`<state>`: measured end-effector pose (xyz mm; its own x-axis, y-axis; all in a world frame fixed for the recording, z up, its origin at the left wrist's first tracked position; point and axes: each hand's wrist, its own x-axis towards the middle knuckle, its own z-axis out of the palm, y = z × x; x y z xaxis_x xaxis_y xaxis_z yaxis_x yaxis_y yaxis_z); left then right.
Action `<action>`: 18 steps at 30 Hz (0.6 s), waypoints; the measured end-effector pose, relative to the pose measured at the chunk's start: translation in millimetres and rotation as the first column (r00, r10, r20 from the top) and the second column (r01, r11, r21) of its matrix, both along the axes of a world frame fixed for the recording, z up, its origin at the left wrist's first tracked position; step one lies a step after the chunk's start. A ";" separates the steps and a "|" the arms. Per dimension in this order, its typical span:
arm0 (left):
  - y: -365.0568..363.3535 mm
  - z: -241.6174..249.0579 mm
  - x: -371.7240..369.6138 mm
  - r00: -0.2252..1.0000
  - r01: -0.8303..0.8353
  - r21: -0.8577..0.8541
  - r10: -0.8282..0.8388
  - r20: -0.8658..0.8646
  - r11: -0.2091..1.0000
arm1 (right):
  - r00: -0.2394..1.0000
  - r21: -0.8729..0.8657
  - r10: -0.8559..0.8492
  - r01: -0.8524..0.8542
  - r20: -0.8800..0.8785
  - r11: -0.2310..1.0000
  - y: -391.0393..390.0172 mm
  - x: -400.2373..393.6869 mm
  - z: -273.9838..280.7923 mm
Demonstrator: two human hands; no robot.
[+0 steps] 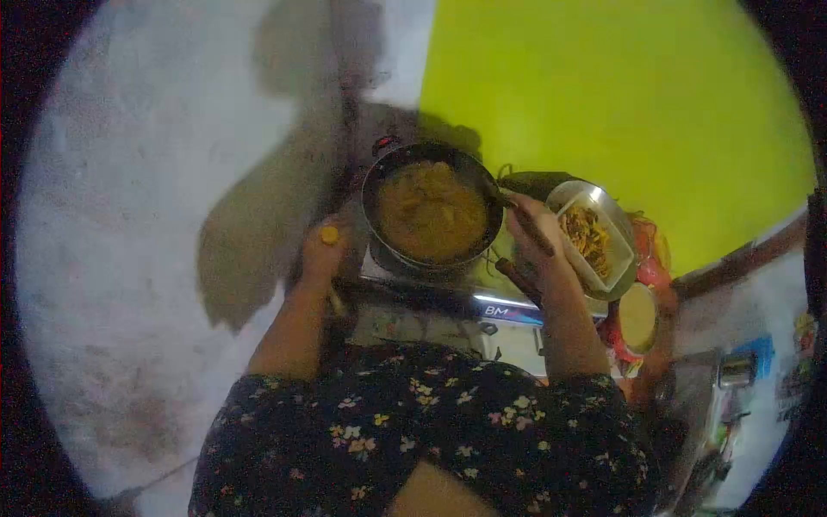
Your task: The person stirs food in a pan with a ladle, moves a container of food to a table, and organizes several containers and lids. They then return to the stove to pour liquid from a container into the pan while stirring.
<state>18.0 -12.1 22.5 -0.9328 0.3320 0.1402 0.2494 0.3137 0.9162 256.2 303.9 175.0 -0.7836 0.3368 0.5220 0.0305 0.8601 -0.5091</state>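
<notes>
A dark wok [372,226] filled with orange-brown stew [435,211] sits on the stove [508,312]. At the wok's right rim my right hand [532,226] is closed around the brown handle of a cooking utensil [541,239]; its working end is not clear. Below this hand, another dark handle [517,280] sticks out at the wok's lower right. My left hand [320,257] is beside the wok's left side, its fingers seemingly curled. A small round yellow-orange thing [329,234] shows at this hand; its kind and the grip are too blurred to tell.
Right of the wok stands a metal bowl [617,297] with a white divided container [613,274] of cut food. Beyond it are a round pale-topped tub [638,317] and a red package [652,258]. A yellow-green wall [620,103] rises behind.
</notes>
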 end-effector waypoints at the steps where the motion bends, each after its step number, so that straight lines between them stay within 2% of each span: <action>1: -0.6 -6.8 -2.2 1.000 -0.030 -0.034 0.030 -0.009 0.999 | 0.996 -0.048 -0.031 0.035 0.079 0.998 11.6 -7.0 -19.6; 2: -1.0 -9.9 -3.5 0.998 -0.062 -0.070 0.061 -0.018 0.996 | 0.986 -0.094 -0.056 0.072 0.159 0.993 28.7 -18.8 -45.3; 4: 0.7 5.9 4.8 0.989 -0.121 -0.112 0.110 -0.098 0.986 | 0.989 -0.012 -0.048 0.050 0.138 0.999 37.6 -30.2 -53.6; 6: 2.3 9.5 9.7 0.984 -0.123 -0.104 0.108 -0.139 0.987 | 0.998 0.243 0.049 -0.035 -0.048 0.969 39.1 -30.1 -60.0; 8: 4.0 6.1 8.4 0.987 -0.063 -0.043 0.056 -0.147 0.997 | 0.997 0.072 0.042 -0.037 -0.068 0.997 35.6 -32.5 -69.8; 9: 4.4 11.4 12.1 0.993 -0.075 -0.031 0.072 -0.090 0.997 | 0.997 -0.016 0.035 -0.036 -0.076 0.999 33.7 -34.9 -75.4; 10: 5.7 21.2 19.4 0.996 -0.086 -0.019 0.086 -0.030 0.996 | 1.000 -0.251 0.001 -0.006 -0.019 0.968 32.9 -37.7 -80.1; 11: 6.9 24.7 23.4 0.995 -0.096 -0.007 0.096 0.031 0.995 | 0.999 -0.470 -0.022 0.041 0.046 0.882 32.6 -41.0 -84.8; 12: 6.7 25.1 21.3 0.993 -0.105 -0.068 0.102 -0.056 0.992 | 0.993 -0.663 -0.029 0.098 0.114 0.742 34.4 -44.5 -86.4; 14: 6.9 16.4 15.3 0.969 -0.135 -0.178 0.092 -0.229 0.975 | 0.991 -0.669 -0.063 0.126 0.117 0.732 62.1 -57.7 -136.7; 15: 8.2 17.8 16.7 0.974 -0.160 -0.166 0.129 -0.188 0.973 | 0.989 -0.673 -0.081 0.141 0.120 0.726 71.2 -60.1 -154.2; 17: 9.6 23.7 23.3 0.975 -0.210 -0.151 0.196 -0.102 0.966 | 0.979 -0.751 -0.042 0.180 0.199 0.636 50.0 -52.4 -123.0; 18: 9.9 25.5 23.9 0.978 -0.192 -0.154 0.175 -0.118 0.969 | 0.973 -0.782 -0.020 0.199 0.232 0.590 43.0 -50.9 -109.1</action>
